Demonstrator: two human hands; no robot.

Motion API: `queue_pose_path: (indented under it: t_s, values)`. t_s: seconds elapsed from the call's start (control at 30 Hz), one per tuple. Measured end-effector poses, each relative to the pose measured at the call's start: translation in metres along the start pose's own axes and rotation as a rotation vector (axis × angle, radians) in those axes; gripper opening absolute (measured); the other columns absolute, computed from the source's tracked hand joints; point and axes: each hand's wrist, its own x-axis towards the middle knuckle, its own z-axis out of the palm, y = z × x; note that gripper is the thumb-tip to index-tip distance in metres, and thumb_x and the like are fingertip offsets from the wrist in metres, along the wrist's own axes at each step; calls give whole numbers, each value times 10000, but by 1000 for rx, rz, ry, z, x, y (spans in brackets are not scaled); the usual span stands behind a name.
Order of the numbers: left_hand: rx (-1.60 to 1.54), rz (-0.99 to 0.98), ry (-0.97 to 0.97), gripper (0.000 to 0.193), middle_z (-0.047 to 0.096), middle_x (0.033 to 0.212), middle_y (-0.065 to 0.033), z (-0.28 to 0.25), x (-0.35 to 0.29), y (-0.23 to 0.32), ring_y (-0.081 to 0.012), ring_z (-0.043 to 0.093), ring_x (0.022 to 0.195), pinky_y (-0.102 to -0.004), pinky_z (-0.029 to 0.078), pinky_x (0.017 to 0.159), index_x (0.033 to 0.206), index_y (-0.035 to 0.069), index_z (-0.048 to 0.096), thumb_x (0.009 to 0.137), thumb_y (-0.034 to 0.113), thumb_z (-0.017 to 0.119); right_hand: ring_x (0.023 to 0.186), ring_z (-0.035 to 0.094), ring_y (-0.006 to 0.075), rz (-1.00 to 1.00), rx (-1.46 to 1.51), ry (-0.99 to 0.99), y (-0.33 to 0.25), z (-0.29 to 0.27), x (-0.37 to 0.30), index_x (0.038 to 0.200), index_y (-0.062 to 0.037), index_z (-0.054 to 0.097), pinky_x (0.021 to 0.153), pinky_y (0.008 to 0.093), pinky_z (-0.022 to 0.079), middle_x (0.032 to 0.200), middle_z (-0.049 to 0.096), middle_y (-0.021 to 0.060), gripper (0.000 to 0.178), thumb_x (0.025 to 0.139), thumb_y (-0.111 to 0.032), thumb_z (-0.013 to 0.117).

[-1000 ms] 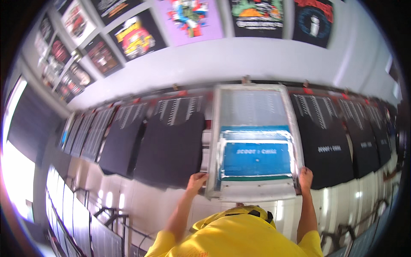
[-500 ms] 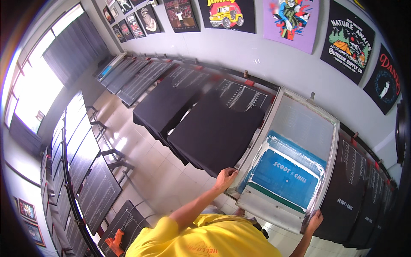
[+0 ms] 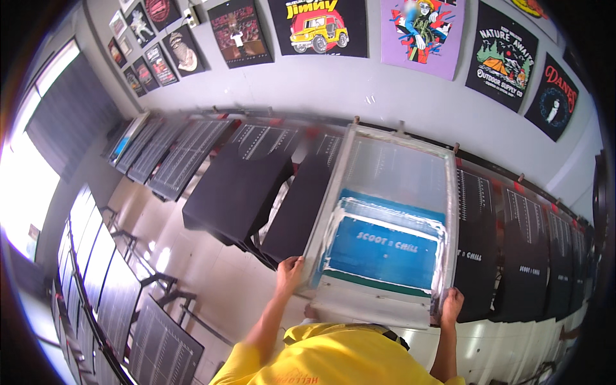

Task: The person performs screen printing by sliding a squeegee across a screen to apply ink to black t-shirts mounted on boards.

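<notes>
Between my hands is a screen-printing frame, its long metal sides running away from me. Its mesh carries a blue stencil area with white lettering, smears of white ink and a green strip near the close end. My left hand has its fingers closed on the near left corner of the frame. At the near right corner, my right hand grips the other side. Under the frame's left edge lies a black shirt, partly covered. Whether the frame touches that shirt cannot be seen.
Another black shirt lies on a board to the left. Several black shirts with white prints hang over boards to the right. A rail runs along the wall. Behind me to the left stands a second row of dark boards.
My hands have carried the frame leftward, from beside the plain black shirt to over it. More of the printed shirts on the right now show. My view has turned to the right.
</notes>
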Motion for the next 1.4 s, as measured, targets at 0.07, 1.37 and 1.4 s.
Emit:
queue_pose_path:
  t_s: [0.07,1.37,1.4]
  values:
    - [20,25,23,423,669,753,-58,-1,-3,5,-122,595,718,-308,475,668,1042,-73,708,946,333,641,1099,598,418,3,-14,17,11,3,3,1117,80,668,1011,441,444,1173,636,288,467,958,-324,495]
    - [438,188,-101,324,732,934,-205,-11,37,-1,-365,697,868,-422,514,774,1021,5,734,907,290,629,834,649,475,-195,-28,171,-11,19,-3,926,75,672,760,483,519,839,658,301,304,923,-195,532]
    - [440,222,-101,321,647,767,-148,-13,37,-5,-244,626,738,-397,486,684,957,-22,718,913,284,630,843,651,477,-222,-63,206,-24,11,-10,937,75,673,765,477,524,852,663,300,303,923,-194,534]
